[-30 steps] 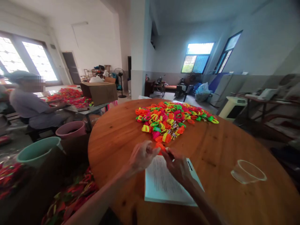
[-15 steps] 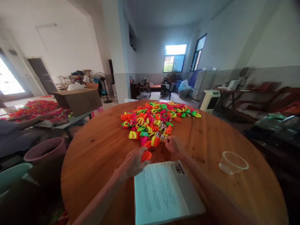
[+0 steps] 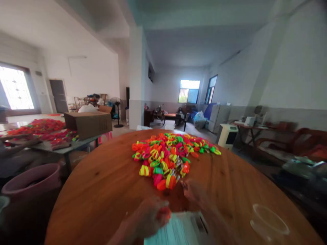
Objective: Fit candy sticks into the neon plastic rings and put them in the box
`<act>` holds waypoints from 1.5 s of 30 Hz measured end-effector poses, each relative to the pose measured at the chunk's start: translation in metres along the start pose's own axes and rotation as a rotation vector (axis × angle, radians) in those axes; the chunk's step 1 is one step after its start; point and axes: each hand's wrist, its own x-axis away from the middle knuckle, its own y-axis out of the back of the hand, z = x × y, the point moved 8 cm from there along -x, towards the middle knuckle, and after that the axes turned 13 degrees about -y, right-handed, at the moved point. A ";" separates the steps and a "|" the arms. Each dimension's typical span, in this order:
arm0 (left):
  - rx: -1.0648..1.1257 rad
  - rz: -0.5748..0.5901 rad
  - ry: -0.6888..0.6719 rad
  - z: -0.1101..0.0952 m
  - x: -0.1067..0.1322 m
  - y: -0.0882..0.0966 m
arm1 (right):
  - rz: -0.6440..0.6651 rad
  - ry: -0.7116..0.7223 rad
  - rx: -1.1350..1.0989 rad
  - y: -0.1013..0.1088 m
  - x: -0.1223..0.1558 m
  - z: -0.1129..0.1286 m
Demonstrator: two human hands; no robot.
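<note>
On the round wooden table lies a pile of neon bands (image 3: 163, 153) in orange, yellow, green and pink, looped into rings. My left hand (image 3: 145, 217), smeared by motion, is closed around an orange band (image 3: 163, 213) above the near side of the table. Just off the pile's right front edge is my right hand (image 3: 192, 190), fingers pinched; a tiny item seems to show at the fingertips, too blurred to name. Small pale pieces (image 3: 178, 166) lie among the bands close to it. Below both hands a white printed packet (image 3: 176, 229) lies partly out of frame.
A clear plastic cup (image 3: 269, 223) stands at the right of the wooden table (image 3: 102, 190). Left of it are a pink bin (image 3: 32, 180) and a side table with a cardboard box (image 3: 88, 125) and more bands (image 3: 43, 127). Another person's arm (image 3: 20, 144) reaches there.
The view has tilted upward, so the table sits lower in the picture. My left hand still holds the orange band, and my right hand remains near the pile's front.
</note>
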 end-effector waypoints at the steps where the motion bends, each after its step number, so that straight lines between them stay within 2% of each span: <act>1: 0.016 -0.013 -0.031 -0.004 0.001 0.003 | 0.064 -0.035 0.054 -0.011 0.011 -0.009; 4: 0.063 -0.040 -0.091 -0.007 0.000 0.005 | 0.214 -0.097 0.193 -0.034 0.030 -0.031; 7: 0.079 -0.079 -0.064 0.002 0.000 0.003 | 0.287 -0.087 0.250 -0.038 0.033 -0.034; 10: 0.076 -0.071 -0.061 0.003 0.001 0.002 | 0.306 -0.024 0.245 -0.023 0.043 -0.017; 14: 0.081 -0.067 -0.120 -0.003 -0.001 0.005 | 0.369 0.114 0.128 -0.001 0.089 0.017; 17: 0.045 -0.063 -0.158 -0.005 -0.002 0.005 | 0.406 0.184 0.012 0.002 0.127 0.036; 20: 0.013 -0.054 -0.172 -0.006 -0.003 0.004 | 0.359 0.202 0.132 -0.004 0.146 0.045; 24: 0.012 -0.053 -0.175 -0.006 -0.002 0.003 | 0.318 0.241 0.237 -0.008 0.149 0.051; 30: 0.002 -0.070 -0.172 -0.003 0.000 0.002 | 0.299 0.187 -0.086 -0.004 0.139 0.040; 33: -0.010 -0.062 -0.183 -0.006 0.000 0.001 | 0.275 0.193 -0.145 -0.003 0.138 0.041; 40: -0.023 -0.077 -0.152 -0.007 0.000 0.003 | 0.287 0.268 -0.080 -0.002 0.143 0.053; 45: -0.022 -0.058 -0.140 -0.009 0.001 0.003 | 0.215 0.399 0.183 -0.004 0.153 0.062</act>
